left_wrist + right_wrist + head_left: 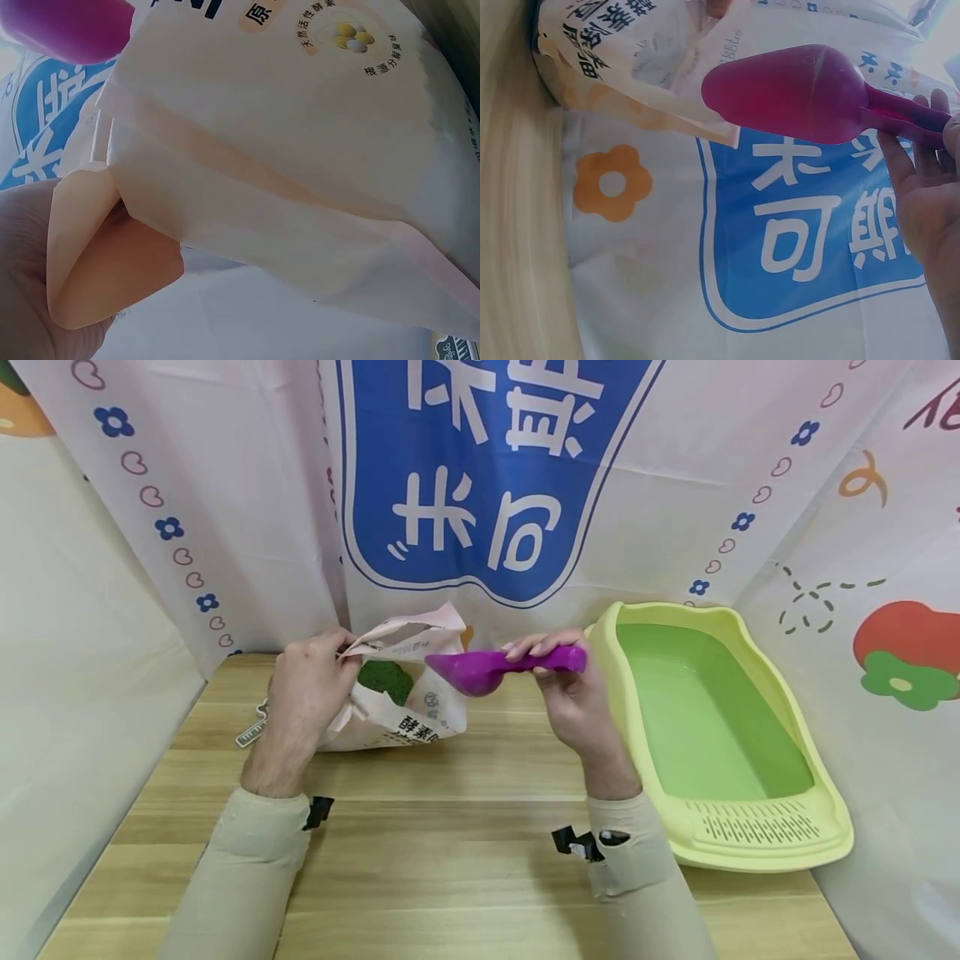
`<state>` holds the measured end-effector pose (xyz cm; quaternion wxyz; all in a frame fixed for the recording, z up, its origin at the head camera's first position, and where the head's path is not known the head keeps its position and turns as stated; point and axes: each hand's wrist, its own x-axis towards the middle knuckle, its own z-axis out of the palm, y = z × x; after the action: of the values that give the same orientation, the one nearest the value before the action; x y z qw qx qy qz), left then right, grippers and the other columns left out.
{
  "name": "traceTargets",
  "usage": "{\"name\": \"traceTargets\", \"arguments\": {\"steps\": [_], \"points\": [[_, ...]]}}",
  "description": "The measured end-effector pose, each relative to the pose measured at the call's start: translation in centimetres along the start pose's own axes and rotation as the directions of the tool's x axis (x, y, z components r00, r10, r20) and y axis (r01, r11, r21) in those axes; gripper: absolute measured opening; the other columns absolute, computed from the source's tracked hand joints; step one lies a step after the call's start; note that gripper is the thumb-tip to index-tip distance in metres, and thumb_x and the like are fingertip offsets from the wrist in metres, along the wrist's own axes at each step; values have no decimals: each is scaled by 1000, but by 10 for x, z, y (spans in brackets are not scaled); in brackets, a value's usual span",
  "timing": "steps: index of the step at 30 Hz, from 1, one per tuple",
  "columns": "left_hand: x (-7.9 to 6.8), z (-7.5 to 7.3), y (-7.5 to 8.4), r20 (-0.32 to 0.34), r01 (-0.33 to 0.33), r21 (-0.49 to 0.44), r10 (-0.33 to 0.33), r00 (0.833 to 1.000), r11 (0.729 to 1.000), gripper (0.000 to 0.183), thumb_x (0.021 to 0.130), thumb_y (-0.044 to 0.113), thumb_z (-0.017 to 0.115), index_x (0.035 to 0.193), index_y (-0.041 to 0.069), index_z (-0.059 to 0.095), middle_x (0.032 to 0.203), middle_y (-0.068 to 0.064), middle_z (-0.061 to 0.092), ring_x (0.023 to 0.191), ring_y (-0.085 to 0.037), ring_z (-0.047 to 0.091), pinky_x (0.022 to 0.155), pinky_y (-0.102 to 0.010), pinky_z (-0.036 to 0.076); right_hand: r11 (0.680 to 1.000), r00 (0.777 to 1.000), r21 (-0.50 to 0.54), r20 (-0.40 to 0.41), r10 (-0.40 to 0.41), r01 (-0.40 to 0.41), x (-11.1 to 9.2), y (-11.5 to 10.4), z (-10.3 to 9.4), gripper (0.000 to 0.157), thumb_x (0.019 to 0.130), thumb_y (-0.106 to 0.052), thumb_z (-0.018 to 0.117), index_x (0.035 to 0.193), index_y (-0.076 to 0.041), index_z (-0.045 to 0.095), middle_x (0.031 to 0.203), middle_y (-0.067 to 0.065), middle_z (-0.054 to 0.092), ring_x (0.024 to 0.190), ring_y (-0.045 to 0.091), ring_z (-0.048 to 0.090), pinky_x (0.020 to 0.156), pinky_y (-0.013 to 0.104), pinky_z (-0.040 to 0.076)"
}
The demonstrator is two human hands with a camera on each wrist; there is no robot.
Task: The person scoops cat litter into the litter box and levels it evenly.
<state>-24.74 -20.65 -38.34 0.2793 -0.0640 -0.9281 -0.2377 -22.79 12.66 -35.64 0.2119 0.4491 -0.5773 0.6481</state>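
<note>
My left hand [311, 685] pinches the edge of an open printed paper-like bag [442, 706], with green granular stuff [386, 681] showing inside its mouth. In the left wrist view the bag's folded side [277, 150] fills most of the picture, and the thumb side of the hand [30, 277] meets its corner. A purple scoop [476, 672] is gripped by its handle in my right hand [573, 693]. Its tip points left, close to the bag's right rim. From the right wrist view I see the scoop's rounded underside [787, 94]; what lies in it is hidden.
A yellow-green litter tray [832, 827] with a slotted front lip stands at the right on the wooden table [442, 877]. Behind the bag hangs a printed cloth [285, 527]. A small black-and-white tag [251, 732] lies left of the bag, beside my left wrist.
</note>
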Motion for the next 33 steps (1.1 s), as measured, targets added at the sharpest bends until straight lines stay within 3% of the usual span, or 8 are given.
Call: {"name": "traceTargets", "arguments": {"steps": [7,10,17,25,33], "points": [[-2,-1,3,18,-7,7,7,1000,1000,12,99,13,69,105,6,76,99,-22,80,72,-41,77,62,-52,62,996,995,-36,46,88,-87,-5,11,12,9,103,7,51,109,11,45,107,30,69,117,22,73,111,45,57],[-3,-2,4,24,-15,11,15,1000,1000,11,98,11,69,105,6,76,98,-21,80,71,-41,77,62,-52,62,993,992,-40,58,114,-112,-7,16,15,8,103,9,51,110,9,46,107,34,67,117,21,73,110,44,57],[-4,-2,7,45,-34,35,33,998,999,11,96,11,70,105,9,76,96,-20,81,70,-39,76,61,-53,61,989,986,-61,86,141,-136,-11,30,23,11,101,13,51,111,7,48,110,32,69,118,19,71,111,40,57],[-5,-4,11,125,-58,78,49,991,995,11,98,17,73,107,12,76,94,-16,81,61,-28,71,54,-44,57,981,973,-80,135,186,-176,-13,41,30,15,101,14,51,113,4,50,119,30,70,126,34,68,116,43,53],[-6,-8,18,201,-73,99,52,978,992,16,96,21,75,112,17,77,104,-12,82,81,-35,77,65,-50,58,974,965,-110,149,215,-200,-17,51,34,18,98,14,58,112,2,58,122,27,72,125,30,69,115,40,54]]}}
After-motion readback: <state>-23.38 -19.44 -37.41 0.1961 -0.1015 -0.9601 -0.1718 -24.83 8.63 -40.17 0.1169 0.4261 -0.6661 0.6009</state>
